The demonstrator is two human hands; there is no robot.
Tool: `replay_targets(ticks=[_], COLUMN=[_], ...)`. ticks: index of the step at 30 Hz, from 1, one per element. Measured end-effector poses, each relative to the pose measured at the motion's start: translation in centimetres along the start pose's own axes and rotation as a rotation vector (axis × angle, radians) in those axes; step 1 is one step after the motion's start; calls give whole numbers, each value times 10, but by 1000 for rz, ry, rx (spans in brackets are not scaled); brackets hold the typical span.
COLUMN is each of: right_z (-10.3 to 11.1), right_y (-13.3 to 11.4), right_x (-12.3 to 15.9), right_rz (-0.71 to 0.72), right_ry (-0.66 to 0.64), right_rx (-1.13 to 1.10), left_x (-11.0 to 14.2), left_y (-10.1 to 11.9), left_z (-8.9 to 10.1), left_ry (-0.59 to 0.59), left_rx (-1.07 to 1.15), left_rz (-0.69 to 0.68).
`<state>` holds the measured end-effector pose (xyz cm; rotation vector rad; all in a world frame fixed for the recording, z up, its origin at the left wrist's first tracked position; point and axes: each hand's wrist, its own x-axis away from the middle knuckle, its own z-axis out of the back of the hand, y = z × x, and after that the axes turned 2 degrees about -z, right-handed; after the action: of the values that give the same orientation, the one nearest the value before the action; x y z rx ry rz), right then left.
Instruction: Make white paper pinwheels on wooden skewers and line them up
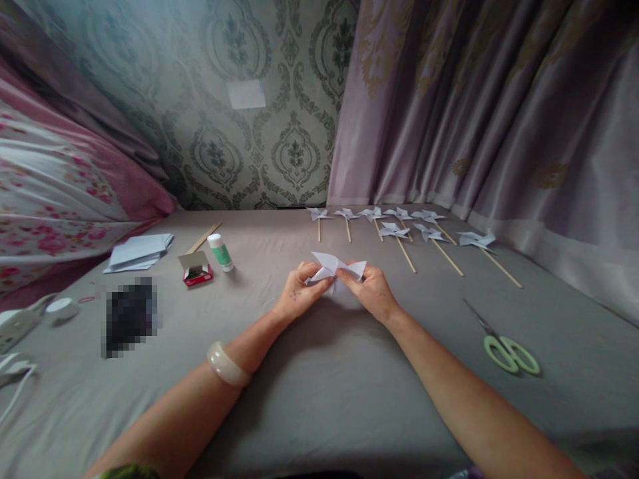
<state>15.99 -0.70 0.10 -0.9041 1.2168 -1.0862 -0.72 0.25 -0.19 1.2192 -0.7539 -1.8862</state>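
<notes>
Between my two hands, above the cloth-covered table, is a white paper pinwheel (pixel 327 261) with its blades folded inward. My left hand (pixel 298 293) pinches its left side, the thumb pressed near the centre. On the right side my right hand (pixel 373 291) grips the paper, its thumb also close to the middle. Whether a pin or a stick is at the centre cannot be made out. Several finished paper pinwheels on wooden sticks (pixel 394 231) lie in rows beyond my right hand. A small red box (pixel 198 274) with its lid raised holds small dark items.
Left of my hands stand a glue stick (pixel 220 253), some wooden sticks (pixel 204 238) and a stack of white paper (pixel 140 252). Green-handled scissors (pixel 509 351) lie at the right. A blurred dark object (pixel 130 316), a white round lid (pixel 62 309) and a power strip (pixel 18 326) are at the left.
</notes>
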Motion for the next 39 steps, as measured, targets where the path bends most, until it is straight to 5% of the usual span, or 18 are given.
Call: replay_targets(ticks=[24,39], right_z=[0,-4], right_y=[8,8], right_x=[-1,0], right_rz=[-240,-297], right_ry=[-118,-95], right_rx=[-396,-421], left_x=[2,2], left_y=[4,5], left_z=[-3,-4], left_ry=[-29,-34], left_rx=[210,296], left_rz=[191,284])
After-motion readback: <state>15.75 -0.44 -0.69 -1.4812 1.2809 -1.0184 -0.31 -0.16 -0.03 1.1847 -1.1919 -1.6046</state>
